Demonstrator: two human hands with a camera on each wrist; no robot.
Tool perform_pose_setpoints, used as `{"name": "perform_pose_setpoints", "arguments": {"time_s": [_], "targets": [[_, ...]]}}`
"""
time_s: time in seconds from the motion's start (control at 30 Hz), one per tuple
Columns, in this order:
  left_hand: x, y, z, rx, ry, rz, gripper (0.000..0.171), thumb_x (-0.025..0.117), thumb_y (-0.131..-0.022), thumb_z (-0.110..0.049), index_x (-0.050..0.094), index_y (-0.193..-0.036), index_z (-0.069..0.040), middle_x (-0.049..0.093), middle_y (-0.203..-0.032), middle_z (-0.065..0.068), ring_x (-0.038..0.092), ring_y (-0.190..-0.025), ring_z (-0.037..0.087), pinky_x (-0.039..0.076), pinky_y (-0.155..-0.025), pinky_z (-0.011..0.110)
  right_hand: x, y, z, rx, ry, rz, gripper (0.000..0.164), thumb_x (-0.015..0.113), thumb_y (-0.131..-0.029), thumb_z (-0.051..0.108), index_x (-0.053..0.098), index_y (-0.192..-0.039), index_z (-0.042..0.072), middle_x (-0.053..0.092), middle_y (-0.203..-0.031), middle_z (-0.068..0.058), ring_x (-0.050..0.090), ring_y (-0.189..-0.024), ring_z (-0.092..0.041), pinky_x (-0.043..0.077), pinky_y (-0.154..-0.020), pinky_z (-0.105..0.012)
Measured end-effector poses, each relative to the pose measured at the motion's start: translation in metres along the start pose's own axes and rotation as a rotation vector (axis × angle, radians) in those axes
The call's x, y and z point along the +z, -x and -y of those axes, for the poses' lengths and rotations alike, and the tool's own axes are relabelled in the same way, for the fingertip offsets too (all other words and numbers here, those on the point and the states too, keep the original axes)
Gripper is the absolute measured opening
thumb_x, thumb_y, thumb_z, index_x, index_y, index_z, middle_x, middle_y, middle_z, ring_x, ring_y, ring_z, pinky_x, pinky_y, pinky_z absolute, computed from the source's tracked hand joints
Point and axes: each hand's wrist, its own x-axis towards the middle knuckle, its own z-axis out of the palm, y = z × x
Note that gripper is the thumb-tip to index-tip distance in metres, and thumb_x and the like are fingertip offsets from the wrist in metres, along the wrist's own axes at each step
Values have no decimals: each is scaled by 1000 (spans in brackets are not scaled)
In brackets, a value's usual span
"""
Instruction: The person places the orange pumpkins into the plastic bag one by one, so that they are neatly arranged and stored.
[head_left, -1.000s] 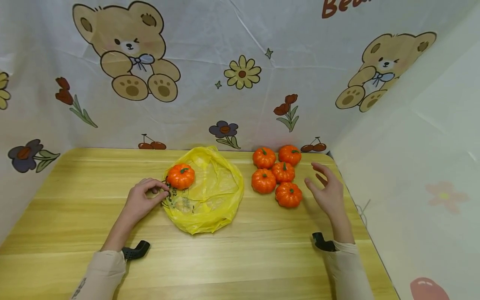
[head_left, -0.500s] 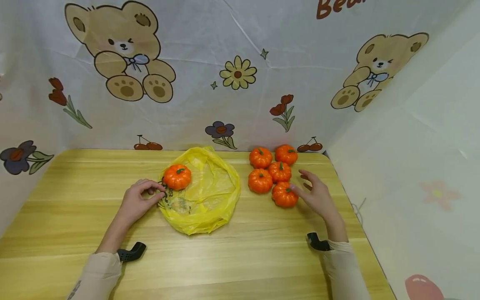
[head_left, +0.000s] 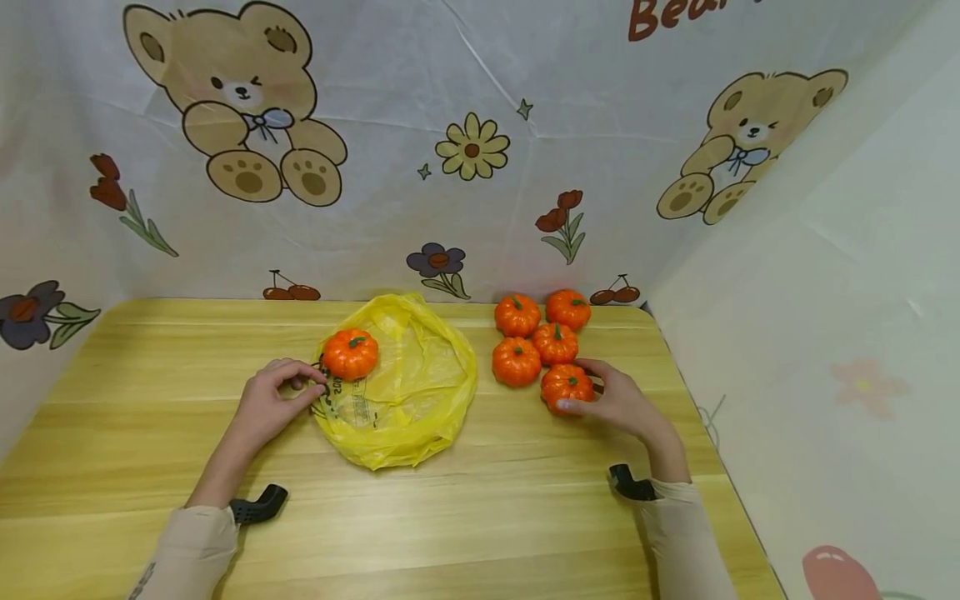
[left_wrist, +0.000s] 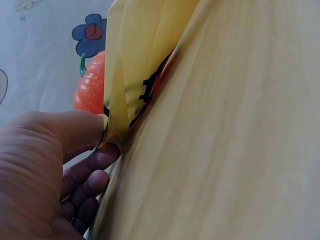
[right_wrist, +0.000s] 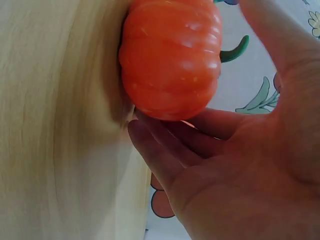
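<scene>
My left hand [head_left: 268, 406] pinches the left rim of a yellow plastic bag [head_left: 427, 367], which lies spread with its mouth open. Inside the bag at its left side sits a small orange pumpkin [head_left: 350, 357] with a green stem. In the left wrist view, thumb and forefinger meet on the bag film [left_wrist: 132, 60]. My right hand [head_left: 628, 408] holds the nearest pumpkin [head_left: 562, 383] of a group, thumb on its near side, fingers round its right and far side. The right wrist view shows this pumpkin [right_wrist: 172, 57] between thumb and fingers, close against the tabletop.
Several more pumpkins [head_left: 517, 362] cluster just behind the held one, right of the bag. The wooden table [head_left: 435, 533] ends at a printed cloth backdrop [head_left: 390, 150]. A pale cloth wall [head_left: 810, 333] stands on the right, with a thin cord [head_left: 712, 421] near the edge.
My right hand has moved left and closed round the nearest pumpkin. My left hand keeps its pinch on the bag. The head view has shifted slightly.
</scene>
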Motion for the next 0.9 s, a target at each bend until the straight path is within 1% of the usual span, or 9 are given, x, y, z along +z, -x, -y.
{"name": "perform_pose_setpoints", "arguments": {"time_s": [0.1,0.17,0.27,0.47,0.6,0.77,0.9], "targets": [[0,0,-1,10,1,-2,9,82,-93,-12,80,-99,-18,68,-92,2,49,-86,15,38,-76,23,3,-1,-2,-6,33,-6,94,87,-85,49,46,-155,3,49,-157,-23,47,-144,-46,39,-117,-63],[1,0,-1,19,1,-3,8,82,-93,-12,80,-99,-17,68,-91,2,49,-85,15,37,-76,23,4,-1,-3,-10,32,-16,91,89,-84,46,48,-153,3,52,-155,-23,49,-143,-46,40,-116,-63],[1,0,0,20,2,-3,9,82,-93,-11,80,-100,-17,67,-89,2,49,-85,15,37,-76,23,5,-1,-4,-4,18,-30,86,89,-84,42,51,-150,1,55,-151,-24,53,-139,-46,42,-115,-62],[2,0,4,12,-6,0,9,82,-93,-11,79,-99,-18,66,-89,1,49,-85,13,37,-76,23,4,-1,-4,-1,16,-44,83,88,-86,44,54,-148,0,58,-148,-23,58,-133,-43,46,-112,-59],[2,-1,6,14,-12,3,10,82,-93,-12,79,-100,-19,66,-91,0,49,-85,12,38,-76,22,2,0,-7,-10,19,-58,83,89,-85,42,54,-148,0,58,-148,-23,58,-133,-43,48,-110,-59],[1,-1,6,20,-13,-2,10,82,-93,-11,79,-100,-18,67,-90,0,49,-85,12,38,-76,22,-1,-1,-11,-1,-23,-62,85,90,-84,40,52,-149,3,55,-150,-22,57,-134,-42,49,-110,-57],[2,0,6,28,-12,-3,9,82,-93,-11,79,-99,-17,66,-89,0,49,-85,12,37,-76,23,-6,-1,-13,-15,-47,-76,84,90,-84,40,52,-150,3,55,-151,-22,57,-134,-42,49,-110,-57]]}}
